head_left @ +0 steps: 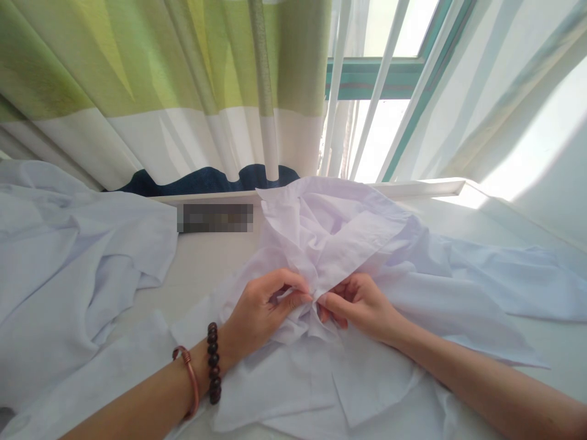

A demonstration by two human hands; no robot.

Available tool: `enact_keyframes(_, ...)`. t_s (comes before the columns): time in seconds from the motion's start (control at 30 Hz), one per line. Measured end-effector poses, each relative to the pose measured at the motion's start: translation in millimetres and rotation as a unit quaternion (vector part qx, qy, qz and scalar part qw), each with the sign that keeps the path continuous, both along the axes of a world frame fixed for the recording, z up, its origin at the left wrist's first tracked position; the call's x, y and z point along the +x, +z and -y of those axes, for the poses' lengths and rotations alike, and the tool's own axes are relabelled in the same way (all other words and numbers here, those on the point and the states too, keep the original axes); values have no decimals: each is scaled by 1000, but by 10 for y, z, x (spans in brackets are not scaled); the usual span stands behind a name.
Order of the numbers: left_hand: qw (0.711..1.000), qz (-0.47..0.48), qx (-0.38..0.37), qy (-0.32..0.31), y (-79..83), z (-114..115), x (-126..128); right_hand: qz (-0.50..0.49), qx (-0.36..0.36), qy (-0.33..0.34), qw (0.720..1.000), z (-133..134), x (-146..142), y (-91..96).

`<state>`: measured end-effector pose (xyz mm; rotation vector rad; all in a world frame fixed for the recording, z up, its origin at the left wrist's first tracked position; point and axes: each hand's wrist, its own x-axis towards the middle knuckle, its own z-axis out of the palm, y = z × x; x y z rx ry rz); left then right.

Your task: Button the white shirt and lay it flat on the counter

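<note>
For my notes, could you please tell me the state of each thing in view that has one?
Left hand: pinching the middle garment
Right hand: pinching it too
Middle garment: crumpled, gathered between hands
Leftmost garment: rumpled, lying loose
Curtain: hanging in folds
Window: partly uncovered

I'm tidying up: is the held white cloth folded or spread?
Spread, though rumpled: the white cloth fans out beyond the left hand and right hand.

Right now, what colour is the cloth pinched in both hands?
White cloth, with a faint lilac tint; head view.
</note>
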<state>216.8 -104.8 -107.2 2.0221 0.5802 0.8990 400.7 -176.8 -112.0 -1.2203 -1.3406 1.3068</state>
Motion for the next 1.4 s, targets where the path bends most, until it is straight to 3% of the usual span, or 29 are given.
enact_keyframes(0.8,999,-28,23,21,94,41,3,-13,5,-15,1000,-4,-5,-12)
enact_keyframes(1.4,999,-33,13,32,18,37,-5,-9,11,-10,1000,-10,10,-27)
